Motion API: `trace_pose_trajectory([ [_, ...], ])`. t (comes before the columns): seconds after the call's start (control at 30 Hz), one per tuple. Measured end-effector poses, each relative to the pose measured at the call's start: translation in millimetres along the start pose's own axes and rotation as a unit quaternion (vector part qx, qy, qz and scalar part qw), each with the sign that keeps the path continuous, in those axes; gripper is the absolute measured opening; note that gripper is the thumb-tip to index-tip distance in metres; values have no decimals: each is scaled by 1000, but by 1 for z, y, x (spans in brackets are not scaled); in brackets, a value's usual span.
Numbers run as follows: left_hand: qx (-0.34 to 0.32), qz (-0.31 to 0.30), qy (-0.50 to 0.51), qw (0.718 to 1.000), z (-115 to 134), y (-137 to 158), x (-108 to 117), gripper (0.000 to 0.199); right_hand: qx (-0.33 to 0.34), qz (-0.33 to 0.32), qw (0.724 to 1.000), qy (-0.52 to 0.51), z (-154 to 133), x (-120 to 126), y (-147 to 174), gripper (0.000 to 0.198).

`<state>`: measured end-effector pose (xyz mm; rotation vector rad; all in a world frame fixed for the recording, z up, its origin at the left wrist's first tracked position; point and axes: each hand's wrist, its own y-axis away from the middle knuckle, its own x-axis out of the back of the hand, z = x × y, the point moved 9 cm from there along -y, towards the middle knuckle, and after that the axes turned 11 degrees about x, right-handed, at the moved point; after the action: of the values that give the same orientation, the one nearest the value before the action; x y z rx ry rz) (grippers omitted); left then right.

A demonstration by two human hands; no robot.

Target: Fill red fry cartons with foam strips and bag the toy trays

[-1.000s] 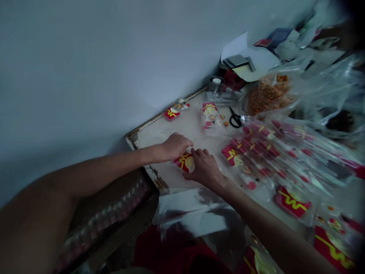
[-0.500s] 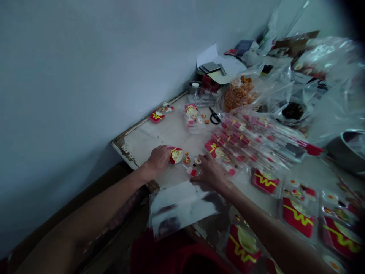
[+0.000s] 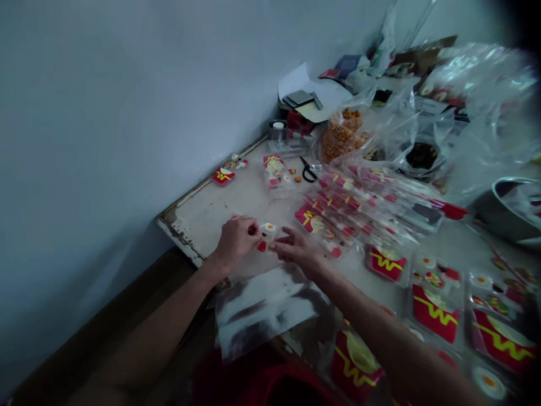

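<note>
My left hand point(image 3: 237, 239) is closed in a pinch over the tabletop. It covers most of a red packet piece, and what its fingertips hold, if anything, is hidden. Just right of those fingers lie a small fried-egg charm point(image 3: 269, 227) and a little red piece point(image 3: 261, 246). My right hand point(image 3: 296, 246) is open beside them, fingers apart and pointing left, with nothing seen in it. In front of both hands, clear plastic bags point(image 3: 270, 310) lie in a flat stack at the table's near edge.
Filled clear packets with red and yellow pieces point(image 3: 346, 211) pile up on the right. Black scissors point(image 3: 308, 171), a bag of orange bits point(image 3: 344, 135) and a grey pot point(image 3: 502, 211) stand farther back. Another loose set point(image 3: 223, 175) lies near the wall-side edge point(image 3: 198, 194).
My left hand has moved over the red packet piece and closed into a pinch. The right hand has drawn off the small pieces, fingers now pointing left. The view has shifted slightly.
</note>
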<state>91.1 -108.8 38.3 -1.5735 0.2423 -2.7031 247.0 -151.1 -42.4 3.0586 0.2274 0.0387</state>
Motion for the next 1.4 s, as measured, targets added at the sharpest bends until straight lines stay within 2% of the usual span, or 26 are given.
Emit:
trace_pose_trajectory([
  [0.07,-17,11,3,1000,-2,-2,-2,9,-68,-37,982,-171,17,-13,-1,55],
  [0.13,-33,41,-19,998,3,2,-2,13,-84,-12,966,-244,24,-17,-6,41],
  [0.23,-75,97,-86,989,23,20,-2,18,-83,56,963,-249,29,-26,-16,33],
  [0.3,-102,117,-105,982,35,33,-4,16,-56,80,963,-252,26,-37,-25,30],
  [0.37,-115,134,-70,982,36,41,-3,15,-27,93,959,-265,22,-46,-32,28],
  [0.43,-103,131,4,986,23,43,2,16,-18,103,955,-276,22,-49,-38,28],
  [0.53,-49,82,70,993,-6,42,2,20,-44,124,957,-259,25,-35,-46,23],
  [0.6,-40,24,53,998,-10,47,-8,17,-83,125,961,-232,26,-17,-54,16],
  [0.67,-70,-61,19,996,5,57,-30,19,-132,102,965,-204,26,3,-61,13],
  [0.73,-93,-141,-32,985,26,68,-58,39,-186,66,966,-166,26,25,-62,13],
  [0.8,-85,-185,-87,975,41,72,-82,63,-225,39,965,-125,25,46,-55,12],
  [0.87,-47,-218,-106,969,45,68,-99,70,-235,31,967,-90,19,66,-43,11],
  [0.93,-3,-250,-68,966,41,62,-109,57,-207,26,977,-49,8,79,-33,15],
  [1.03,28,-270,9,962,29,56,-107,30,-105,16,994,25,-19,83,-37,17],
  [1.13,38,-258,54,964,10,55,-94,14,14,16,995,93,-56,64,-68,10],
  [1.2,73,-249,90,961,-13,51,-83,12,87,-6,983,159,-82,36,-102,10],
  [1.27,137,-239,149,950,-46,42,-70,21,174,-40,946,272,-108,-2,-143,15],
  [1.3,176,-227,196,938,-67,36,-61,25,224,-58,911,342,-121,-22,-164,19],
  [1.4,266,-173,330,889,-128,17,-32,28,353,-152,766,515,-135,-88,-223,52],
])
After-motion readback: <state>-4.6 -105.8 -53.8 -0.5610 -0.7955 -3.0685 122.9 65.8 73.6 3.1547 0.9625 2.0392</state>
